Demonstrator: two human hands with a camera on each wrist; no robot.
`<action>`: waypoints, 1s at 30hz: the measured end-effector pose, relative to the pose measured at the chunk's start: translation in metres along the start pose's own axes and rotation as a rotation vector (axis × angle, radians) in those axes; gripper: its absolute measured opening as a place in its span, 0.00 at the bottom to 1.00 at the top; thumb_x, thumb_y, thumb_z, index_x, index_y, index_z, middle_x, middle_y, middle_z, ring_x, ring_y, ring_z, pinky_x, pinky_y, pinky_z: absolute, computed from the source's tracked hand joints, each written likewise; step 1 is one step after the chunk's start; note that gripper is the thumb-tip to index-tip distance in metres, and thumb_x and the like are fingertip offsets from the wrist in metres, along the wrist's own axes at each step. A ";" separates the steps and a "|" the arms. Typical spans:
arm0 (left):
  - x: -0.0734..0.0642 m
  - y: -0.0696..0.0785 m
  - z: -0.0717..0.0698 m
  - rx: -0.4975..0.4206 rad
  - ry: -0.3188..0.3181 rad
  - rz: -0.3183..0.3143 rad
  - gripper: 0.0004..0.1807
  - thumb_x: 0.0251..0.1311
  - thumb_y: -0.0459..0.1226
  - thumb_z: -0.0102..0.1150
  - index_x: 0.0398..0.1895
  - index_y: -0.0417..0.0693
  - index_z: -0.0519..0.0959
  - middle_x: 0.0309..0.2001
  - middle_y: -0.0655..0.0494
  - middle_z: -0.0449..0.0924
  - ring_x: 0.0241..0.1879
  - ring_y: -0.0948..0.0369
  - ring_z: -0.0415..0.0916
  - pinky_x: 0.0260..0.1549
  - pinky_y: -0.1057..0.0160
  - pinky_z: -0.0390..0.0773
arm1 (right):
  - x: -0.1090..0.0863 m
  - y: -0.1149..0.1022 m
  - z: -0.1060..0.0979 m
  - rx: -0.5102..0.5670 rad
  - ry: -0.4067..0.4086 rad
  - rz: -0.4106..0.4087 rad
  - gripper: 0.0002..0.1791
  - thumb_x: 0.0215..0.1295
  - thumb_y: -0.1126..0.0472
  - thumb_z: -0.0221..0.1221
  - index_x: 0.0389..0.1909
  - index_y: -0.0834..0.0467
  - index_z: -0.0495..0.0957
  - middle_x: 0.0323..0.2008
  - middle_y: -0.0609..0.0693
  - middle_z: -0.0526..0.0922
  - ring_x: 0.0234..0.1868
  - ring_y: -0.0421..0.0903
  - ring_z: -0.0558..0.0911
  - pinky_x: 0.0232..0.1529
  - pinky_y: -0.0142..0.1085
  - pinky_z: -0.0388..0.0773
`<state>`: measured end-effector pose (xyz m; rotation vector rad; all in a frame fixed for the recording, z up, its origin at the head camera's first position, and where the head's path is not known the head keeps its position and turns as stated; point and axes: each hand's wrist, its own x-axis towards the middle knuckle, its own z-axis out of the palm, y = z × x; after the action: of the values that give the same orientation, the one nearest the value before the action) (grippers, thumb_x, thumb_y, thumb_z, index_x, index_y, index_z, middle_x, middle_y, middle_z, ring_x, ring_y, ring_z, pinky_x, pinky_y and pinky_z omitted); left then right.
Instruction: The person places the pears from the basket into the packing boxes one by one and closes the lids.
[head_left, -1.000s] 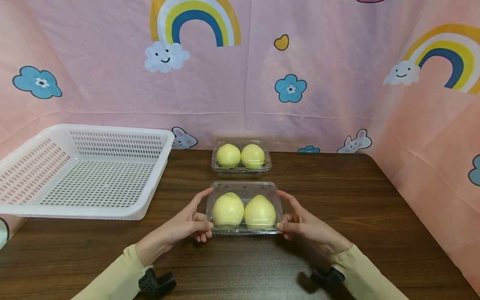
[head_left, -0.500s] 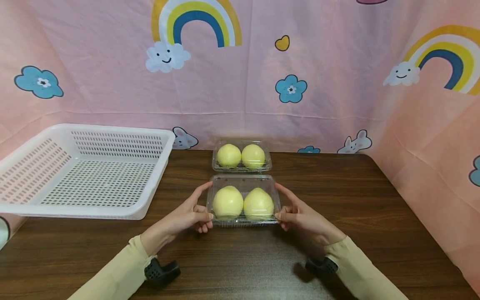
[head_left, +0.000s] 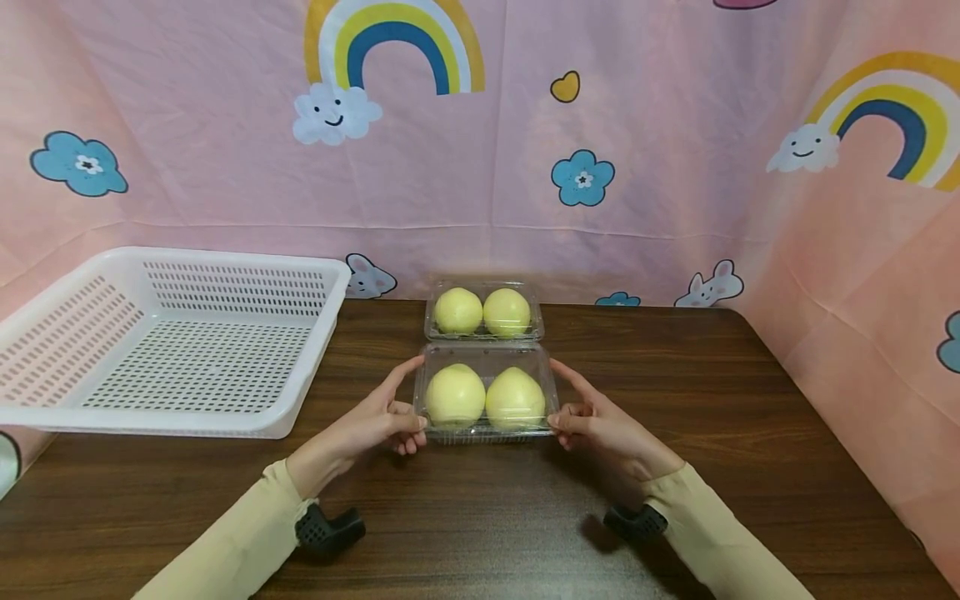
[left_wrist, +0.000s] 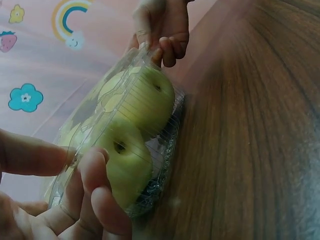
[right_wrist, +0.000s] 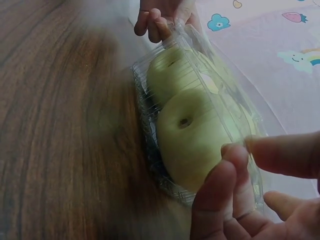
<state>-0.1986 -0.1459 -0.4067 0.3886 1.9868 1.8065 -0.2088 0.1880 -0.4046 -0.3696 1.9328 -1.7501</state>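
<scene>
A clear plastic clamshell box (head_left: 483,357) with two round, pale yellow-green fruits (head_left: 455,397) inside sits in front of me, lid closed. My left hand (head_left: 375,423) pinches its left rim between thumb and fingers, index finger stretched along the side to the far corner. On the opposite side my right hand (head_left: 598,427) grips the rim in the same way. Both wrist views show the box low over the wood, its ribbed front wall (left_wrist: 162,150) facing me. Directly behind it stands a second clear box (head_left: 483,336), also with two such fruits (head_left: 507,312).
To the left stands a large white perforated basket (head_left: 311,367). The dark wooden table (head_left: 480,533) reaches back to a pink patterned cloth (head_left: 450,183), which also hangs along the right side.
Both hands have moved the front box away from me, up to the front of the rear box. Their grip looks the same. The basket and rear box have stayed put.
</scene>
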 end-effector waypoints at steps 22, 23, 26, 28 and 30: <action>0.002 0.000 -0.004 0.006 0.041 -0.017 0.48 0.62 0.28 0.53 0.77 0.54 0.36 0.25 0.48 0.79 0.23 0.57 0.76 0.26 0.62 0.77 | 0.006 -0.002 0.003 -0.028 0.063 -0.020 0.41 0.69 0.65 0.56 0.77 0.48 0.46 0.27 0.52 0.75 0.30 0.48 0.74 0.36 0.40 0.73; 0.001 -0.001 -0.003 0.006 0.039 -0.015 0.48 0.63 0.28 0.53 0.77 0.54 0.36 0.25 0.48 0.79 0.23 0.57 0.76 0.26 0.62 0.77 | 0.005 -0.001 0.003 -0.034 0.068 -0.023 0.41 0.69 0.65 0.56 0.77 0.48 0.46 0.27 0.52 0.75 0.30 0.48 0.74 0.36 0.40 0.73; -0.002 -0.001 -0.002 0.034 0.041 -0.015 0.46 0.65 0.29 0.53 0.77 0.53 0.36 0.25 0.48 0.79 0.24 0.57 0.77 0.27 0.62 0.78 | 0.005 0.000 0.002 -0.059 0.080 -0.040 0.40 0.69 0.65 0.56 0.76 0.51 0.48 0.28 0.52 0.75 0.30 0.48 0.75 0.36 0.40 0.74; -0.004 0.001 0.000 0.080 0.058 -0.005 0.44 0.66 0.30 0.53 0.77 0.50 0.38 0.26 0.48 0.78 0.24 0.57 0.77 0.27 0.61 0.79 | 0.004 0.001 0.001 -0.085 0.082 -0.060 0.39 0.69 0.65 0.56 0.76 0.53 0.48 0.28 0.52 0.76 0.31 0.48 0.75 0.36 0.39 0.74; -0.006 0.004 0.002 0.170 0.091 0.016 0.41 0.66 0.32 0.55 0.76 0.47 0.44 0.26 0.47 0.78 0.25 0.57 0.77 0.26 0.60 0.79 | 0.003 0.002 0.000 -0.110 0.084 -0.077 0.38 0.70 0.65 0.56 0.75 0.56 0.49 0.29 0.53 0.76 0.31 0.49 0.76 0.36 0.39 0.75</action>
<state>-0.1923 -0.1462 -0.4022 0.3805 2.2144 1.6975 -0.2109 0.1869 -0.4070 -0.4207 2.1062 -1.7369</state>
